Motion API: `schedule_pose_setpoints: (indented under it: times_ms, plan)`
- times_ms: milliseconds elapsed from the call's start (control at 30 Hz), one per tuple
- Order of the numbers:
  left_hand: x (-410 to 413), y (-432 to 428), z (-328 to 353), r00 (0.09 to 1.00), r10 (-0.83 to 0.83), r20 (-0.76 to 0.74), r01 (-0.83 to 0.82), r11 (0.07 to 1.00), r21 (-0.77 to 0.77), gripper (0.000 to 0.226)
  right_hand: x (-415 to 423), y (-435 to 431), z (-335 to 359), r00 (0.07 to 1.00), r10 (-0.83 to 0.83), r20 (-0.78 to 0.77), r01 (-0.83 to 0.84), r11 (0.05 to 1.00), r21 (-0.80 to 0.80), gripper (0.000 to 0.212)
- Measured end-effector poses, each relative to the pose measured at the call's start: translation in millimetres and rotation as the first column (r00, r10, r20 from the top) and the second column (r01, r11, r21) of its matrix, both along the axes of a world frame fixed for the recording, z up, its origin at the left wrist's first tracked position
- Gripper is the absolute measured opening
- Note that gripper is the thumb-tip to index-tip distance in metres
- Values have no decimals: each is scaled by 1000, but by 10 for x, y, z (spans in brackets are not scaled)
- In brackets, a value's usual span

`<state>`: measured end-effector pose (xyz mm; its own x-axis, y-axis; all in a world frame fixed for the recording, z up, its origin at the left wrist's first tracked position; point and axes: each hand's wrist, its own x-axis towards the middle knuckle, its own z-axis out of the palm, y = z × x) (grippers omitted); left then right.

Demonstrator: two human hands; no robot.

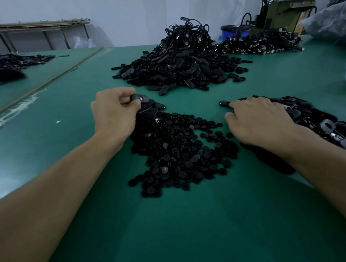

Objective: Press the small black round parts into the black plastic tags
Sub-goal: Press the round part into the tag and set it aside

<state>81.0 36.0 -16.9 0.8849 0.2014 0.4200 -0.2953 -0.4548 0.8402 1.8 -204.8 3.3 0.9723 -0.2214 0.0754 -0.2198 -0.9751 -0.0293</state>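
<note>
- Left hand (115, 111) is up at the far edge of the middle pile, fingers curled, pinching one black plastic tag (140, 98) between thumb and fingertips.
- That tag is an elongated, rounded, matte black piece with a small round spot on its top face. Whether a part is seated there is too small to tell.
- More tags lie stacked just under it, touching the pile's far end.
- The small black round parts (179, 150) sit in a loose mound on the green table (193, 220) between the two forearms. They are flat discs, a few catching a dull grey glint.
- Right hand (256, 122) lies palm down with its fingers stretched out, gripping nothing, over the near pile of tags (318, 121) on the right.
- Its index fingertip touches a lone tag (223, 103) at the pile's left edge, and the thumb rests on bare table.
- The near pile runs off the right edge, and the right wrist covers part of it.
- Behind, a tall heap of tags (180, 66) is topped with looped black cords, and a flatter corded heap (263, 44) lies far right.
- A dark blurred pile (14, 61) at far left is hard to make out.
- A green machine (282, 11) is cut off at the top of the frame, and a plastic bag (330, 22) at the right edge.
</note>
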Motion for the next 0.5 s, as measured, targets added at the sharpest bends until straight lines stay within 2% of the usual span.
schedule_pose_setpoints:
  times_ms: [167,333,500]
  plan:
    - [66,36,-37,999,24,-49,-22,999,47,26,-12,11,13,988,78,136,-76,997,-21,26]
    - [89,67,-49,996,35,-87,-23,991,133,25,-17,-30,28,965,119,234,-133,990,48,35]
    - [74,41,-47,996,32,-80,-14,976,218,28,37,-85,22,971,76,226,-115,980,165,39]
